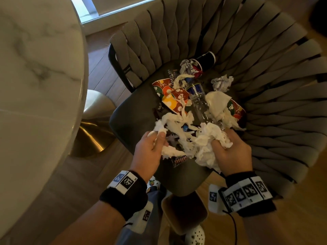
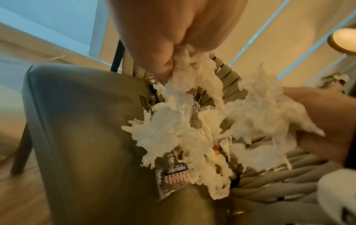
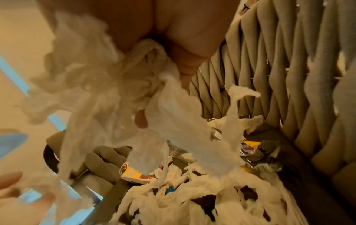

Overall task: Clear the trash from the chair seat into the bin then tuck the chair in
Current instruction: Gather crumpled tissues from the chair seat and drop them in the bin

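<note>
both hands reach forward, left hand (image 1: 152,147) and right hand (image 1: 233,152) (fingers curled) gripping tissue (image 1: 205,147).

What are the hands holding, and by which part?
Both grip torn white tissue. Left hand pinches the near-left end of a shredded strip; right hand clutches a crumpled wad by its right side.

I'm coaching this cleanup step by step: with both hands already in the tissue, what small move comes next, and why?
Probably lift both handfuls up off the grey chair seat. The left hand and right hand each grip shredded white tissue, whose strands trail onto the wrappers and clear plastic bottle. No bin is in view.
</note>
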`<action>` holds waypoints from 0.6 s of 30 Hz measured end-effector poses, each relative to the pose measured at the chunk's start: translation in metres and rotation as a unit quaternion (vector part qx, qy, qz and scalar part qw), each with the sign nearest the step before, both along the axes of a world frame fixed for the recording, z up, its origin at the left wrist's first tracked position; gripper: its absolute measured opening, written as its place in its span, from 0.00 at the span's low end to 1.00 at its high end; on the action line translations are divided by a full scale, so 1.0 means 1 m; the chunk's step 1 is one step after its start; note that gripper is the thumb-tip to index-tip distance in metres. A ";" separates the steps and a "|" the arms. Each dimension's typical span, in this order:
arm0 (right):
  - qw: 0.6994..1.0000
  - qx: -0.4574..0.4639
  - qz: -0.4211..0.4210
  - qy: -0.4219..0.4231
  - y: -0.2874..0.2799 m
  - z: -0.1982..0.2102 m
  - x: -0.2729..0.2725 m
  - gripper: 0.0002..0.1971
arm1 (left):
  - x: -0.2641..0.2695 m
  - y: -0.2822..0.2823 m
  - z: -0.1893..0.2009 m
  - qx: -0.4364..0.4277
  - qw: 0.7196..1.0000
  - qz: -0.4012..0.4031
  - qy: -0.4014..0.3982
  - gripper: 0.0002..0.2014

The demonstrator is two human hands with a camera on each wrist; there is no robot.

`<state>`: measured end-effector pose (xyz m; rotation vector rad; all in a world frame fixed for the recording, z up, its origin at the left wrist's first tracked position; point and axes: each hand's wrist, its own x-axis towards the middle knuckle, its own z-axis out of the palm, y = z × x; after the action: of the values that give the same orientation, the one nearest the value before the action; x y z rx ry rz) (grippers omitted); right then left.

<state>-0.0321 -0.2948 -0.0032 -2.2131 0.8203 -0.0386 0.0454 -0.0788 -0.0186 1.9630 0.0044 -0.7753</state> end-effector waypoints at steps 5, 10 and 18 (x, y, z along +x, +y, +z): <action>0.998 0.050 -0.007 -0.035 0.010 0.012 -0.037 0.22 | -0.044 0.005 0.021 -0.072 0.991 0.092 0.067 0.18; 0.997 0.057 0.034 -0.048 0.018 0.021 -0.099 0.19 | -0.112 0.004 0.043 -0.103 0.977 0.143 0.122 0.18; 0.981 0.187 0.022 0.055 0.044 -0.005 -0.223 0.08 | -0.241 0.004 0.013 -0.078 0.962 0.157 0.210 0.13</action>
<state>-0.2556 -0.2508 -0.0083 -1.8871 0.7669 0.2424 -0.1960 -0.0746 -0.0060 1.5678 0.4820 -0.9325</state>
